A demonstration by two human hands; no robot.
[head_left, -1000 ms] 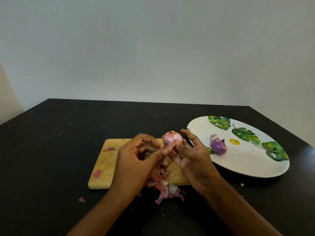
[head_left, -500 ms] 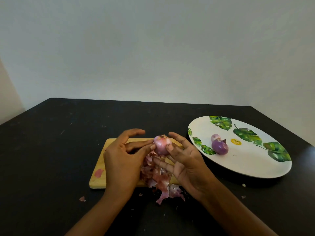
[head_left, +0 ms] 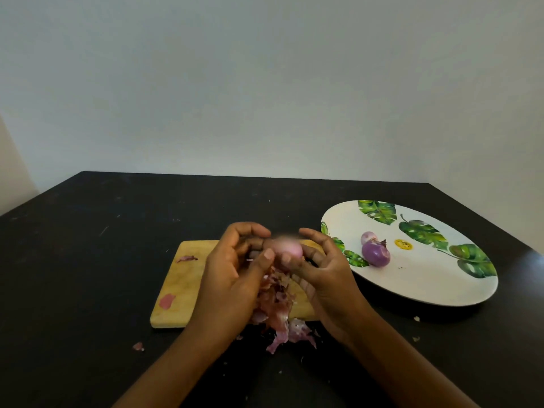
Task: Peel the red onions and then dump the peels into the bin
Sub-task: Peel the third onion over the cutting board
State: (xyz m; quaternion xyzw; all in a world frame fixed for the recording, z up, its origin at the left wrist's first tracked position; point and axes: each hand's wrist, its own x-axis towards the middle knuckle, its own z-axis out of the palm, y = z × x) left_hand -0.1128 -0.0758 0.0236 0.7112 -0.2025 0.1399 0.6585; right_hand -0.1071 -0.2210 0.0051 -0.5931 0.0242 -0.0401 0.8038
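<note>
Head view is showing loose peels [head_left: 278,310] lying nearest, spilling off the cutting board [head_left: 182,278] onto the desk [head_left: 88,260]. Above them, the left hand [head_left: 232,275] and right hand [head_left: 321,272] are closing their fingers [head_left: 266,257] around a blurred, mostly bare red onion [head_left: 287,250], so peeling is probably finishing. Farther right, peeled onions [head_left: 375,253] are sitting on the plate [head_left: 441,290]; next is likely placing this one there.

onion in work [head_left: 287,250]: pale pink, blurred, held above cutting board | peels [head_left: 275,301]: pinkish pile on board's near edge, spilling onto table | 2 peeled purple onions [head_left: 375,253]: touching, on leaf-print plate
</note>
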